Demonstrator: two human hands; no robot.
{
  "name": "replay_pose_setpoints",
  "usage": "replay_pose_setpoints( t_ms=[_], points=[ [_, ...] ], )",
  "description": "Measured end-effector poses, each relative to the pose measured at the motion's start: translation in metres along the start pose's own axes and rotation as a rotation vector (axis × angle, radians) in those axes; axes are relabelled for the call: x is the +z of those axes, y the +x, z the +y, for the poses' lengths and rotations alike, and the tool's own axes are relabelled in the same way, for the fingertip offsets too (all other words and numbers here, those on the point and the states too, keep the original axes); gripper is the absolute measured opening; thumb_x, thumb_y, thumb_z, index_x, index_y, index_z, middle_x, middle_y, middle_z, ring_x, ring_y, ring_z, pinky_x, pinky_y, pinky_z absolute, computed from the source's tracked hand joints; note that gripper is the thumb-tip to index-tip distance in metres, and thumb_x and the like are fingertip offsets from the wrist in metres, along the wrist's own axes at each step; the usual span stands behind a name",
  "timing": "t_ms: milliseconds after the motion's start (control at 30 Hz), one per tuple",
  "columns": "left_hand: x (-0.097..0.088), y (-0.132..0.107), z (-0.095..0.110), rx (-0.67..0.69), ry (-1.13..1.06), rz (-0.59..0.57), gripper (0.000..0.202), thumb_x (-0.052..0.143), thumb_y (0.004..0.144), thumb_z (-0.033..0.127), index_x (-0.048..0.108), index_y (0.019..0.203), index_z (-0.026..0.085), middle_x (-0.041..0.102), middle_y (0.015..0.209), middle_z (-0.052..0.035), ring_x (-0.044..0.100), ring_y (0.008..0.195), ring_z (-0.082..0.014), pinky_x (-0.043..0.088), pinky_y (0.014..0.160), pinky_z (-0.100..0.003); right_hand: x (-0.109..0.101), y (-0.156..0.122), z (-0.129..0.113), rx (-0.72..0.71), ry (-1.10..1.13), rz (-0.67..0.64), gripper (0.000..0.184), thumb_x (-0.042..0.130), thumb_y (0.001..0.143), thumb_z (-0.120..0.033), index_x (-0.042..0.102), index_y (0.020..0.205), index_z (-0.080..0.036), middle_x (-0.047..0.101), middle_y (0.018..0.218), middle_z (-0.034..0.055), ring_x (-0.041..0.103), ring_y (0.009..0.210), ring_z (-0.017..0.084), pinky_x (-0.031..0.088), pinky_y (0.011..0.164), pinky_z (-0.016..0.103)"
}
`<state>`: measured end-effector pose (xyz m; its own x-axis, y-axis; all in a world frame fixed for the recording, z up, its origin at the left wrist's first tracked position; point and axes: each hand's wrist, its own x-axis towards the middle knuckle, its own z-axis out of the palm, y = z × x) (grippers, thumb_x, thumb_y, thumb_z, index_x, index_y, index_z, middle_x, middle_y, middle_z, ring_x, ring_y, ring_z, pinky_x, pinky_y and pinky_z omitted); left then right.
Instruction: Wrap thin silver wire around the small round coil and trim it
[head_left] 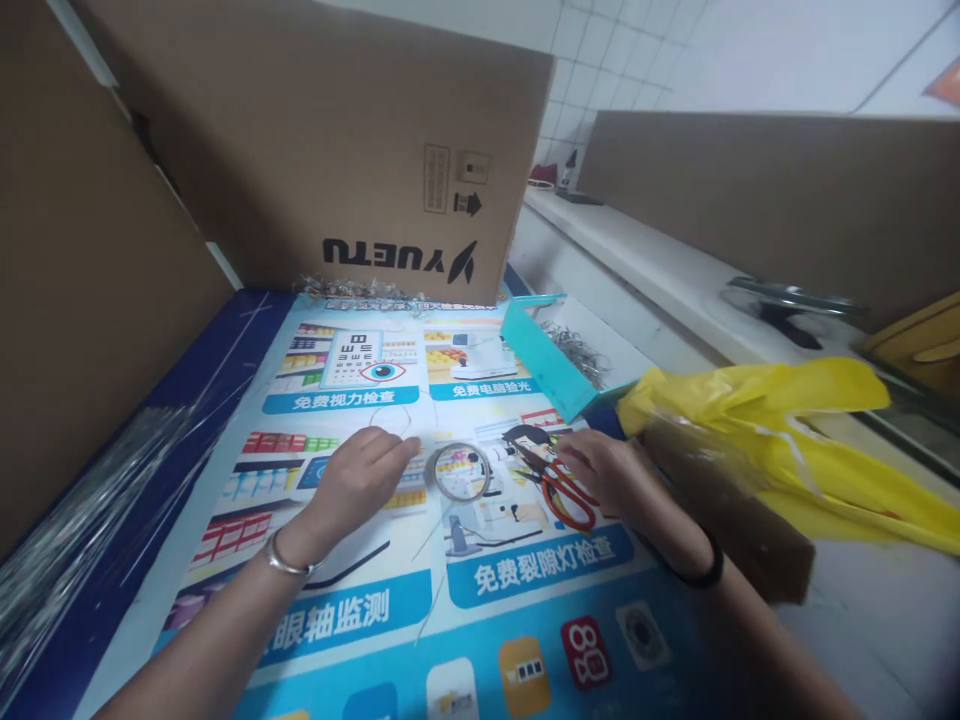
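My left hand (364, 482) is closed in a pinch over the printed sheet (427, 560). A thin wire (391, 408) curves in a loop just behind its fingers and seems to come from them. Across from it, my right hand (604, 468) has its fingers curled together; what they hold, if anything, is too small to make out. Beside and partly beneath those fingers lie scissors (568, 500) with orange-red handles, blades slightly apart. Between both hands rests a round, ring-shaped coil (463, 472). Another thin strand (433, 590) runs toward me across the sheet.
A turquoise box (546, 352) holds a tangle of silvery wires (574, 352). Yellow plastic (757, 410) drapes over a cardboard piece (731, 500) at right. Long clear strands (82, 530) lie at left. Cardboard panels (322, 140) stand at the back and left; a white ledge (645, 260) runs right.
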<state>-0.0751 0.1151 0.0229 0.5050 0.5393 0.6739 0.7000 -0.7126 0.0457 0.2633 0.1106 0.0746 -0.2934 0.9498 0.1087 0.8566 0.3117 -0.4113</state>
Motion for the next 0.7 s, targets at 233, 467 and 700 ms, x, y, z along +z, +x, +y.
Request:
replay_pose_setpoints(
  t_ms=[233,467,700],
  points=[
    [-0.004,0.003,0.002,-0.124,-0.138,0.109,0.017,0.051,0.088,0.013,0.061,0.101,0.018,0.066,0.079,-0.0061,0.059,0.074,-0.0176,0.048,0.069,-0.031,0.036,-0.050,0.022,0.005,-0.078,-0.146,0.022,0.044,0.087,-0.026,0.065,0.082,-0.021,0.066,0.088,0.0090,0.058,0.082,0.024,0.043,0.072,0.034],
    [-0.001,0.003,0.003,-0.101,-0.122,0.099,0.014,0.053,0.089,0.014,0.060,0.099,0.018,0.065,0.076,-0.0051,0.058,0.071,-0.0174,0.047,0.068,-0.031,0.050,-0.055,0.025,0.022,-0.063,-0.028,0.034,0.047,0.087,-0.024,0.059,0.118,-0.020,0.061,0.118,0.0120,0.054,0.108,0.028,0.042,0.092,0.041],
    [0.002,0.001,0.001,-0.101,-0.127,0.101,0.015,0.053,0.088,0.013,0.061,0.100,0.018,0.066,0.077,-0.0049,0.059,0.071,-0.0176,0.047,0.069,-0.031,0.059,-0.047,0.030,0.063,-0.087,0.014,0.041,0.043,0.082,-0.010,0.058,0.120,-0.016,0.059,0.116,0.0142,0.053,0.110,0.026,0.043,0.096,0.039]
  ],
)
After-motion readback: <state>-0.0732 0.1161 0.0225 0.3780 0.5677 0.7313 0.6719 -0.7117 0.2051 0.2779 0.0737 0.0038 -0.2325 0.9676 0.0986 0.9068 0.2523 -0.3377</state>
